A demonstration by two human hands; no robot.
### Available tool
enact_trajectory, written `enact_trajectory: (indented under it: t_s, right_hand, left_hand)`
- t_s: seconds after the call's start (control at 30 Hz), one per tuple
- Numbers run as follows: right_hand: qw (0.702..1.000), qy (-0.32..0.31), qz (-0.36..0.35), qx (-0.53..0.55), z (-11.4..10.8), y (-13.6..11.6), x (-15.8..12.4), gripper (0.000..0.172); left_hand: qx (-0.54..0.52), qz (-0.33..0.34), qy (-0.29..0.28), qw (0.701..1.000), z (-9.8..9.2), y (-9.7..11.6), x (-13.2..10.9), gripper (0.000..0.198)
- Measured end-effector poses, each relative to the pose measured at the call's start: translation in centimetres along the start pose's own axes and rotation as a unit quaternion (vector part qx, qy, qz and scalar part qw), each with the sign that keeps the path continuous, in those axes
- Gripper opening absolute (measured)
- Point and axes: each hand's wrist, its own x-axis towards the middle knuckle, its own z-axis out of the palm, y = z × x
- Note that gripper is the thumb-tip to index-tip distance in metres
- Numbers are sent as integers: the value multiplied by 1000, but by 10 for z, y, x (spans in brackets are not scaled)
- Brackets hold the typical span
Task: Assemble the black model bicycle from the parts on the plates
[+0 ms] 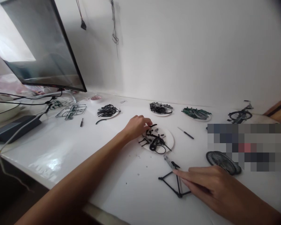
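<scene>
My left hand (137, 126) reaches over the near white plate (170, 137) of small black plastic parts, its fingers curled and pinching at a black piece at the plate's left rim. My right hand (209, 184) lies low on the white table, fingers stretched forward and resting on a black model bicycle frame (174, 182). A silver fork piece sticks out at the frame's top. A loose model wheel (222, 161) lies just right of that hand.
Three more plates of parts (107, 112) (160, 108) (196, 113) line the back of the table. A small screwdriver (185, 133), green sprues (71, 111), an assembled model bike (240, 115), a monitor (42, 47) and cables (21, 100) are around.
</scene>
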Motion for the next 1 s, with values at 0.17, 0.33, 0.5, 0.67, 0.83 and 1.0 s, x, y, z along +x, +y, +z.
enact_trajectory:
  t_s: [0.17,0.33,0.5,0.67,0.83,1.0]
  right_hand:
    - [1000,-3,9,-4,-2,-2,1,31]
    - [1000,3,17,-6,-5,-4,-1,30]
    - [1000,15,16,-11,-4,-3,0,30]
    - [1000,19,9,-21,-3,-1,1,31]
    - [999,23,7,-32,-4,1,0,33]
    - [999,18,22,-31,-5,3,-2,30]
  left_hand:
    - [-21,-14,2,1000,1,1,-2,15]
    - [-46,-3,23,999,0,1,-6,22]
    - [-85,34,44,995,0,0,-7,29]
    - [-131,55,72,987,-4,2,-8,19]
    - [-206,44,100,972,-7,5,-11,8]
    - [-288,11,113,951,-10,9,-14,10]
